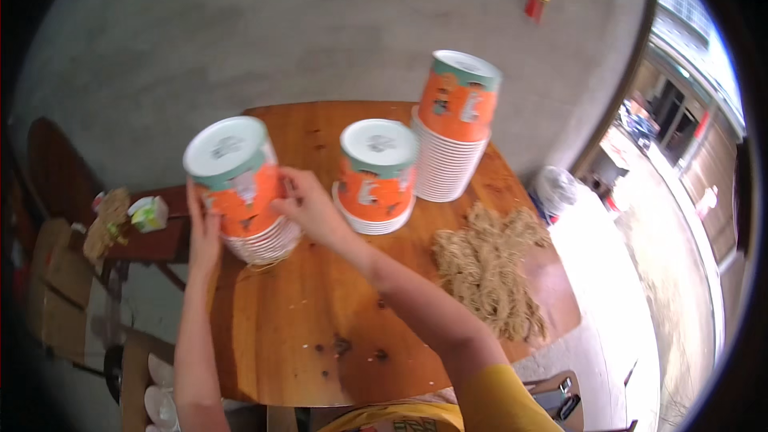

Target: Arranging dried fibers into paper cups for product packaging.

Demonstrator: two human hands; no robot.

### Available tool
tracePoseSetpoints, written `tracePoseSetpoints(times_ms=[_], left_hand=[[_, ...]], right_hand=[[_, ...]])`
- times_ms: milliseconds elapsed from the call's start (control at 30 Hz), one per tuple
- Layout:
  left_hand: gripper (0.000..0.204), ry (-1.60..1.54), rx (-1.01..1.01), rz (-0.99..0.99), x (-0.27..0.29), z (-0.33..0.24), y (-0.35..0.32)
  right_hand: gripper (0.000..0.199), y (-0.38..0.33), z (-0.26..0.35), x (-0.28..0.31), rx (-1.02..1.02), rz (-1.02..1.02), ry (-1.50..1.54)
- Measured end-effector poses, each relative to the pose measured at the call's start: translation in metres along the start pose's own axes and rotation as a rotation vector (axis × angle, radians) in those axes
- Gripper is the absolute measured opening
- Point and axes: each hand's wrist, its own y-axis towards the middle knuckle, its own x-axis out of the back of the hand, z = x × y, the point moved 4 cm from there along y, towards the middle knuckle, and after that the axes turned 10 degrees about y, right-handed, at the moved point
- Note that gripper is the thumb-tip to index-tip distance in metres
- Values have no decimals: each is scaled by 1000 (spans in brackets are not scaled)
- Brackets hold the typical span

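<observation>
A stack of upside-down paper buckets (242, 198), orange with a green band and white base, stands at the left of the wooden table (296, 320), leaning slightly. My left hand (205, 228) lies along its left side, and my right hand (308, 204) grips it from the right with thumb and fingers. Strands of straw-coloured fibre poke out near its lower rims. Just right of my right hand is a shorter stack of the same buckets (374, 196). Behind that, a much taller bucket stack (452, 132) rises, its many white rims showing.
A heap of tan shredded fibre (492, 272) covers the table's right side. Left of the table, a bench (164, 236) holds a small green-and-white container (149, 214) and more tan fibre (106, 220). A grey wall (240, 40) stands behind; a bright doorway opens at right.
</observation>
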Motion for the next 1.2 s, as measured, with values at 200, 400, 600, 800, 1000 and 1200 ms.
tracePoseSetpoints(times_ms=[200,400,600,800,1000,1200], left_hand=[[49,370,-144,-370,11,-38,-53],[39,244,-117,113,-99,-83,-120],[53,288,-242,301,-208,-75,-109],[67,664,-332,178,-232,-68,-98],[68,696,-270,185,-232,-57,-87],[55,502,-208,68,-230,-52,-72]], right_hand=[[43,-76,72,53,297,-21,-628],[47,-76,88,163,199,-176,-997],[28,-42,77,163,168,-132,-893],[24,-22,82,155,163,-130,-877],[24,-16,86,157,132,-170,-864],[24,-5,110,159,127,-236,-892]])
